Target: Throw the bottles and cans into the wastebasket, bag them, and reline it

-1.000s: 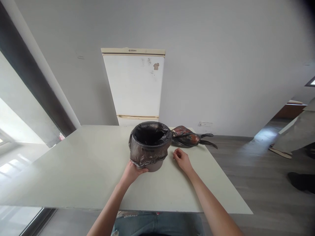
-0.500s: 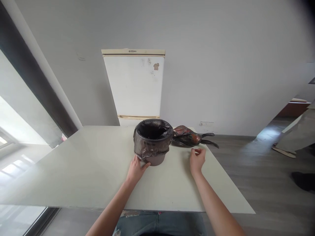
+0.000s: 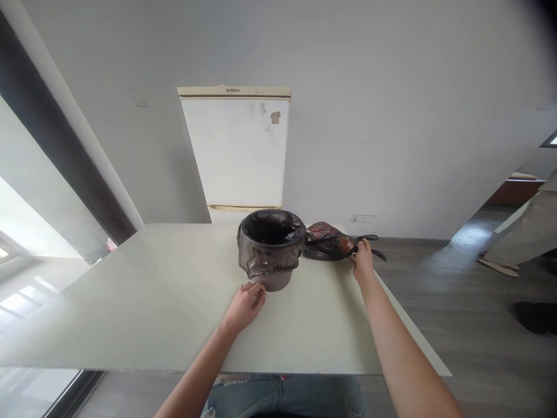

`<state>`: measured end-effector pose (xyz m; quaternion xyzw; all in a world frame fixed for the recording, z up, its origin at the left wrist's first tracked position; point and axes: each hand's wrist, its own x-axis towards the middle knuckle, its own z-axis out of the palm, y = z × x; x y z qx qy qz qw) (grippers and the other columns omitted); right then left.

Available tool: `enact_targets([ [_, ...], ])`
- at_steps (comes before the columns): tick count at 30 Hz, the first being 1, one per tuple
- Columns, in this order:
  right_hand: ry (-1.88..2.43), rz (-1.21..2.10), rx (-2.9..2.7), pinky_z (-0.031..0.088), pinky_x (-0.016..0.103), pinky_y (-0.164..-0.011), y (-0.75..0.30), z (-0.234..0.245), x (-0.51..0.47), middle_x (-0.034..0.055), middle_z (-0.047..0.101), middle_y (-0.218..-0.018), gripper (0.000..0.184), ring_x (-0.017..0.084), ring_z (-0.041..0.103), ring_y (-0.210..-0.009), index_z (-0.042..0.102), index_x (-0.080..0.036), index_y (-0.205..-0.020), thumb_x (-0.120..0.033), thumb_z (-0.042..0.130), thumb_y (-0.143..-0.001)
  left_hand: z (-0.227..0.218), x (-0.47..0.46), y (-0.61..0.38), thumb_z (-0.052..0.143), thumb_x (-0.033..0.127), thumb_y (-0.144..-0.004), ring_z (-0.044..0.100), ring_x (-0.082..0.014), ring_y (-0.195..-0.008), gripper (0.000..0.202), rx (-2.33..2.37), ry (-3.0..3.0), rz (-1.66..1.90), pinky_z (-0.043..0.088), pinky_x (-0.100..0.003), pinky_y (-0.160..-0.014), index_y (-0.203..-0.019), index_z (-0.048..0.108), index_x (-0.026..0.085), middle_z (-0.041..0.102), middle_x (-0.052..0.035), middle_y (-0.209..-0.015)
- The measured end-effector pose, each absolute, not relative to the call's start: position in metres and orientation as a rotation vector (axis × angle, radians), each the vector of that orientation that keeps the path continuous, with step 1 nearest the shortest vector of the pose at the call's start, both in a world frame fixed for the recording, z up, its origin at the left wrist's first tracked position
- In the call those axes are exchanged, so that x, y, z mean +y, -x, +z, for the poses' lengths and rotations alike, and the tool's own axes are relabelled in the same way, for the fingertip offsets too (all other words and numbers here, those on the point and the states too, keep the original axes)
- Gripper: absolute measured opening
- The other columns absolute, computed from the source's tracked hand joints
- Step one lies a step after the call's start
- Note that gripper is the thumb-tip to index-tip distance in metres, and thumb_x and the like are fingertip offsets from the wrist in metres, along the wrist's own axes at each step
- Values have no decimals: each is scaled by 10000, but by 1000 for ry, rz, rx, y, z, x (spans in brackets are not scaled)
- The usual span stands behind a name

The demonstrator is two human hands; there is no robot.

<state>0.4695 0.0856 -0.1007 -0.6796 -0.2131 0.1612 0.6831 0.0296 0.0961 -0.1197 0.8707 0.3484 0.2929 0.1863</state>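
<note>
A trash bin (image 3: 274, 282) stands upright on the white table (image 3: 143, 290), lined with a dark, see-through plastic bag folded over its rim. The liner (image 3: 265, 259) hangs loosely down the outside. Just in front of the bin's base is my left hand (image 3: 247, 303), its fingers curled in with nothing visible in them. To the right of the bin lies a knotted black garbage bag (image 3: 329, 242) with reddish and orange contents showing through. My right hand (image 3: 363, 258) is closed around its tied neck, below the two loose handle ends.
Behind the table stands a white refrigerator (image 3: 237, 151) against the grey wall. A wall socket (image 3: 364, 218) sits low beyond the table's far right corner. At the right, a person's trouser leg and shoe (image 3: 498, 265) show on the wooden floor, near a dark object (image 3: 537, 317).
My right hand has moved right and forward and taken hold of the garbage bag's neck. My left hand has come off the bin's side and curled its fingers.
</note>
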Motion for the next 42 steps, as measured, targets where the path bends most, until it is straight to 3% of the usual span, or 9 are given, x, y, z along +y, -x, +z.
enact_targets([
  [4, 1578, 556, -319, 532, 322, -622, -494, -82, 104, 89, 693, -1025, 439, 185, 649, -719, 577, -242, -1343, -472, 551, -970, -118, 95, -29, 525, 213, -988, 672, -226, -973, 144, 940, -2446, 817, 503, -385, -924, -1022, 657, 258, 733, -57, -994],
  [9, 1592, 708, -378, 510, 259, -584, -494, -80, 109, -8, 630, -799, 280, 109, 568, -611, 656, -151, -1067, -420, 645, -992, -120, 97, -28, 425, 155, -1011, 666, -233, -992, 275, 932, -2422, 803, 510, -405, -925, -1103, 667, 249, 738, -77, -1049],
  [15, 1515, 696, -564, 430, 284, -490, -485, -77, 94, 25, 584, -592, 224, 166, 529, -573, 656, -160, -686, -319, 811, -717, -123, 99, -27, 396, 108, -995, 667, -238, -1068, 372, 962, -2423, 797, 510, -408, -964, -1209, 652, 272, 734, -64, -1130],
  [21, 1280, 418, -758, 425, 287, -623, -488, -31, 62, 16, 593, -776, 337, 162, 533, -730, 650, -201, -774, -507, 783, -725, -122, 98, -27, 411, 112, -998, 664, -240, -1052, 361, 992, -2413, 780, 510, -401, -954, -1212, 660, 259, 733, -65, -1104],
  [27, 1172, 98, -1140, 384, 301, -671, -451, 52, 10, 7, 571, -765, 214, 161, 509, -727, 672, -197, -768, -378, 700, -877, -122, 100, -25, 401, 154, -1023, 662, -239, -1084, 316, 952, -2413, 802, 501, -393, -955, -1181, 650, 265, 733, -60, -1150],
  [33, 1228, 107, -1505, 430, 287, -645, -387, 102, -29, 35, 649, -802, 281, 174, 580, -731, 725, -220, -844, -465, 665, -968, -99, 67, -25, 359, 208, -1036, 593, -181, -693, 310, 939, -2282, 1126, 466, -318, -686, -914, 643, 234, 665, -51, -842],
  [36, 1165, 235, -1644, 484, 278, -677, -352, 104, -28, 36, 699, -843, 248, 175, 631, -754, 749, -229, -914, -451, 666, -987, -57, 37, -36, 385, 251, -1058, 564, -159, -623, 293, 877, -2033, 1406, 443, -285, -611, -931, 648, 220, 615, -28, -744],
  [39, 1087, 407, -1732, 523, 279, -742, -314, 100, -18, 31, 732, -897, 183, 176, 673, -809, 754, -236, -967, -386, 656, -1007, -3, 20, -54, 487, 268, -1056, 674, -179, -854, 210, 819, -1955, 1407, 527, -296, -788, -1169, 661, 234, 716, -46, -956],
  [42, 992, 495, -1788, 536, 282, -792, -281, 94, -5, 13, 741, -920, 104, 170, 686, -844, 747, -250, -998, -314, 664, -1003, 30, 23, -71, 704, 278, -939, 663, -231, -1105, 339, 775, -2079, 1371, 533, -355, -954, -1274, 659, 258, 698, -77, -1221],
])
